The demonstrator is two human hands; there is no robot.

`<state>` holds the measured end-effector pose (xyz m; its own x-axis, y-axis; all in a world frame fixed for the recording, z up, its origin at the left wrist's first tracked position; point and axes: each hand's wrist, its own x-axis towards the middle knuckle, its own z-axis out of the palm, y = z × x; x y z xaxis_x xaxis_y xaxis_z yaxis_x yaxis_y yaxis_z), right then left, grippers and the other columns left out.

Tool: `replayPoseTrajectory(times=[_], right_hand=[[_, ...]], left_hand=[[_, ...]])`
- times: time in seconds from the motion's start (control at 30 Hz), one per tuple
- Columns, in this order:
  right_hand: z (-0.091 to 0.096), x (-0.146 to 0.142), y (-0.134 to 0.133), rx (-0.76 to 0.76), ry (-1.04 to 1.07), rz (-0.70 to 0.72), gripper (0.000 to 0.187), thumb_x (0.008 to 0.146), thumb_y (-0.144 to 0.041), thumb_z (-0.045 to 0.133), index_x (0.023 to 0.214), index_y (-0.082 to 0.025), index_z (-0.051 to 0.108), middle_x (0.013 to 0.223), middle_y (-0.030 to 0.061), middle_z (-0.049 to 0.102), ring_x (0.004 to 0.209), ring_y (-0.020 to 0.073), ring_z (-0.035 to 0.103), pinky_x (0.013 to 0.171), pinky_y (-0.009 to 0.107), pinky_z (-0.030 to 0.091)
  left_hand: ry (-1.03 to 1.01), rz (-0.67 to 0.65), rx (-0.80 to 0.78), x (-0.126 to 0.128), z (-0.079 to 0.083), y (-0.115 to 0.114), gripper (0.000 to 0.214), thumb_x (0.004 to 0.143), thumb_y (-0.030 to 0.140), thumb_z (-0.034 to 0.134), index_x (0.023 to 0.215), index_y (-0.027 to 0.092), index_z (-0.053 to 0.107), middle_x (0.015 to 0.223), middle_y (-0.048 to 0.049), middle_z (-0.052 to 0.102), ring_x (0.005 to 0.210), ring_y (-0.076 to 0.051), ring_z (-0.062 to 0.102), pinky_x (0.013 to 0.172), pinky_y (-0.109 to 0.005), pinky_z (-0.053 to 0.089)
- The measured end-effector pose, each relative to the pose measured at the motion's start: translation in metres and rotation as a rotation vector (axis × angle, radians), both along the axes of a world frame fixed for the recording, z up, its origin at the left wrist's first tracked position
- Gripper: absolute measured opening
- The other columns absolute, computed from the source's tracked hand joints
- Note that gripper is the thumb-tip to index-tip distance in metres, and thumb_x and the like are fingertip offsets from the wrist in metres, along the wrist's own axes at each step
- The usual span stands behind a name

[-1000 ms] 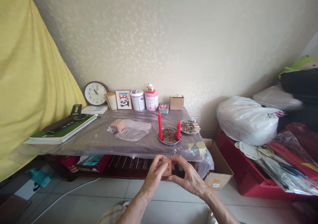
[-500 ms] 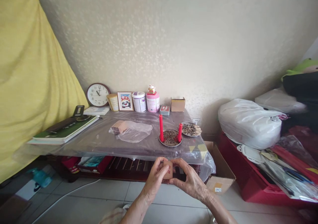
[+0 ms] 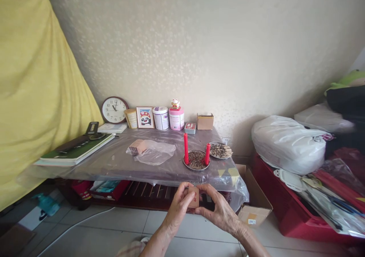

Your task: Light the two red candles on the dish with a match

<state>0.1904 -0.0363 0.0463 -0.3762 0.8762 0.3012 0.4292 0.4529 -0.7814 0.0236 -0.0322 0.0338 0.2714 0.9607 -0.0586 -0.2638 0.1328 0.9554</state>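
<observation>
My left hand (image 3: 177, 208) and my right hand (image 3: 219, 209) meet in front of the low table, both pinched on a small brown box (image 3: 194, 197) with a red mark on its face. The box stands upright between my fingertips, below the table's front edge. Just beyond it on the table sits a round metal dish (image 3: 196, 160) with a tall red candle (image 3: 186, 148) and a short red candle (image 3: 207, 153) standing in it. A second dish (image 3: 218, 150) behind holds a pile of thin sticks.
The table (image 3: 114, 162) is covered in clear plastic. On it lie a plastic bag (image 3: 152, 151), green books (image 3: 75, 150), a clock (image 3: 114, 109), tins, a framed picture and a cardboard box (image 3: 205, 121). An open carton (image 3: 253, 202) and red bins with bags stand at right; yellow curtain at left.
My hands with the box have sunk slightly in view and stayed together. The camera has shifted a little, so the table sits slightly further right and lower.
</observation>
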Motion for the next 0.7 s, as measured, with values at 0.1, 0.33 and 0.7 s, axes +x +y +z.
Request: replayPoseTrajectory(times=[0.1, 0.33, 0.7], right_hand=[[-0.0013, 0.0002, 0.0010, 0.002, -0.010, -0.002, 0.047, 0.074, -0.037, 0.076, 0.114, -0.023, 0.054, 0.109, 0.0029, 0.063, 0.100, 0.0206, 0.060, 0.088, 0.032, 0.049], [0.0014, 0.0000, 0.0002, -0.011, -0.028, -0.017, 0.044, 0.075, -0.035, 0.076, 0.112, -0.023, 0.055, 0.107, 0.0031, 0.063, 0.098, 0.0206, 0.060, 0.086, 0.032, 0.049], [0.0021, -0.0006, -0.0012, -0.003, -0.021, -0.015, 0.044, 0.075, -0.036, 0.075, 0.113, -0.025, 0.055, 0.104, 0.0009, 0.064, 0.096, 0.0196, 0.060, 0.086, 0.031, 0.048]], left_hand=[[0.014, 0.007, 0.009, -0.0002, -0.0007, 0.0000, 0.015, 0.083, 0.035, 0.055, 0.093, 0.025, 0.049, 0.082, 0.0015, 0.065, 0.083, -0.019, 0.060, 0.061, -0.026, 0.041], [0.020, -0.005, -0.006, -0.0001, 0.0008, -0.0008, 0.013, 0.084, 0.035, 0.053, 0.092, 0.026, 0.050, 0.081, 0.0019, 0.064, 0.084, -0.020, 0.060, 0.061, -0.026, 0.041], [0.015, -0.006, -0.013, 0.0008, 0.0035, -0.0011, 0.015, 0.084, 0.034, 0.053, 0.094, 0.025, 0.047, 0.081, 0.0013, 0.064, 0.079, -0.017, 0.058, 0.058, -0.024, 0.040]])
